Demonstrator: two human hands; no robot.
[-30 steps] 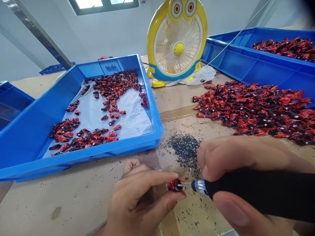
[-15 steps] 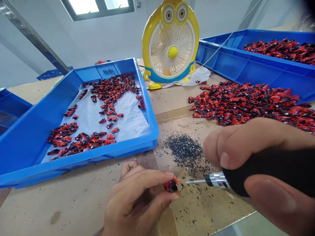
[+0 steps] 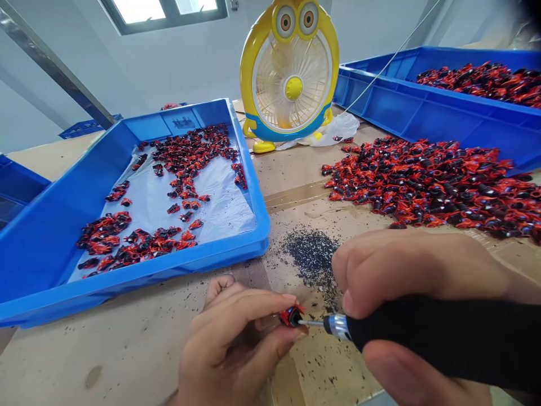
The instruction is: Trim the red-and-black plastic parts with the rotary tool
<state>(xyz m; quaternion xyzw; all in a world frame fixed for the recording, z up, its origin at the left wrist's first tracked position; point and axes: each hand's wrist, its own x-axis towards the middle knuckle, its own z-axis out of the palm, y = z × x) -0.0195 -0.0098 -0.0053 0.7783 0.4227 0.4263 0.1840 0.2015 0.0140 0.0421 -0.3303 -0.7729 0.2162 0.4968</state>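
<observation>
Piece: small red-and-black piece [image 3: 289, 317] is sitting near 6 o'clock from view centre, held just above the brown worktop [image 3: 135, 321].
Left hand [image 3: 228, 332]: coming in from 8 o'clock of the piece; thumb [image 3: 281, 343] and index finger [image 3: 264, 304] are pinching it, black end facing 3 o'clock.
Right hand [image 3: 406, 270]: fingers are wrapping a black-handled tool [image 3: 422, 338] at 3 o'clock; its thin metal tip [image 3: 311, 323] is meeting the black end.
Specks: black specks [image 3: 310, 254] are lying at 1 o'clock of the piece.
Tray: blue tray [image 3: 169, 265] is holding similar pieces [image 3: 190, 152] at 10 o'clock.
Pile: loose pile [image 3: 431, 180] is spreading at 2 o'clock.
Doing it well: probably best while the pinch is staying firm but not crushing, the tip is running straight along the opening, pressure is staying light, and fingertips are clearing the tip's line in case of a slip.
</observation>
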